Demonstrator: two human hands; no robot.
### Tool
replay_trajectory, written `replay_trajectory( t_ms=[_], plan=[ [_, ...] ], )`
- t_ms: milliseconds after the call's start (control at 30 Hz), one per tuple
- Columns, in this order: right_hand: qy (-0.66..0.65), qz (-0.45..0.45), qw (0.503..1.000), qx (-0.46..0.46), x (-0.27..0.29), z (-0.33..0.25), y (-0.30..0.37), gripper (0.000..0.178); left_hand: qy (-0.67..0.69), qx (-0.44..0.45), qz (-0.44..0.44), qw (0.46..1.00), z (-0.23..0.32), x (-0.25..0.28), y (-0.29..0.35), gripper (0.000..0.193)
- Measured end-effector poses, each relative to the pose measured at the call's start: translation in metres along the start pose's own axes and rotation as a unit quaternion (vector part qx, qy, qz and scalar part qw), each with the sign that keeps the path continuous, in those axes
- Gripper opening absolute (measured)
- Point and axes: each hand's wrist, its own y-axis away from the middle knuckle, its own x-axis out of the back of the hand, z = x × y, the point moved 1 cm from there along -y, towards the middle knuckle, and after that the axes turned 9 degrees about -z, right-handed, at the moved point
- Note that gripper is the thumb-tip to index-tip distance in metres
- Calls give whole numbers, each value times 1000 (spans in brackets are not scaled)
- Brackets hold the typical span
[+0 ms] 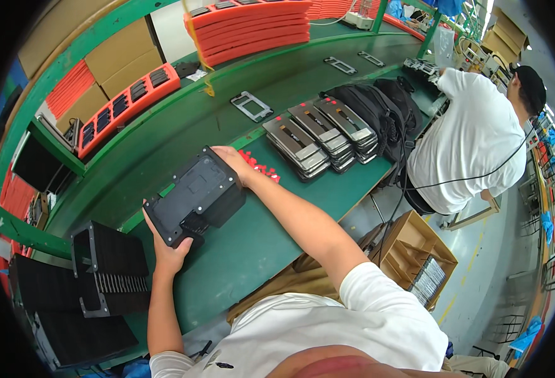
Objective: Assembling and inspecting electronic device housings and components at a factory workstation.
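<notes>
Both my hands hold a black box-shaped rack [192, 194] tilted above the green worktop [252, 242]. Its flat plate with screws at the corners faces up. My left hand [169, 253] grips the near left end, thumb over the edge. At the far right end, my right hand [233, 162] is wrapped round the side, its fingers partly hidden. Small red pieces [263, 170] lie scattered just beyond my right wrist. To their right stand three stacks of flat silver-and-brown panels [299, 143] with red tabs. On my left is a black slotted rack [117, 268] with a comb-like row of ribs.
Behind the worktop runs a green conveyor [303, 82] carrying a thin metal frame [251, 106]. Orange trays [129, 104] stand beyond it. A black backpack [378, 110] lies past the stacks. A co-worker [473, 138] stands at right, near a divided cardboard box [410, 252].
</notes>
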Motion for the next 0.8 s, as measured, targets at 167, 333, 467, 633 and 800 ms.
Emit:
replay_trajectory(
  t_ms=[167, 333, 467, 633, 800],
  plan=[
    [-16, 9, 1000, 6, 1, 6, -4, 28, -19, 18, -1, 1000, -8, 3, 0, 132],
    [-16, -6, 1000, 17, 2, 2, -3, 27, -27, -7, -4, 1000, -18, 1, -1, 129],
    [-23, 17, 999, 16, -1, 4, -4, 29, -8, 5, -13, 1000, -21, -8, 0, 130],
    [-29, 1, 999, 16, -1, 3, -3, 28, 4, 21, -16, 1000, -22, -9, 1, 131],
    [-28, 1, 1000, 12, -1, 2, 0, 28, 9, 40, -6, 999, -23, 2, 5, 132]
  ],
)
